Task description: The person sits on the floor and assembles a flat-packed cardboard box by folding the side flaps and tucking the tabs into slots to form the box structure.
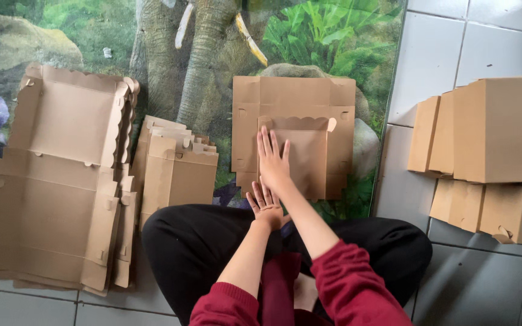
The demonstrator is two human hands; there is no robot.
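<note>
At frame centre, the right hand (272, 158) presses flat, fingers spread, on a partly folded box (294, 136) on the mat (92, 30). The left hand (266, 204) lies open just below it, holding nothing.

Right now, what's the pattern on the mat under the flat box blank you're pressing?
The mat shows a printed jungle scene, an elephant among green leaves, clearest in the head view.

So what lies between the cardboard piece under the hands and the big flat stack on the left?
In the head view, a smaller stack of folded cardboard pieces lies between the cardboard piece and the big flat stack, on the elephant-print mat.
</note>
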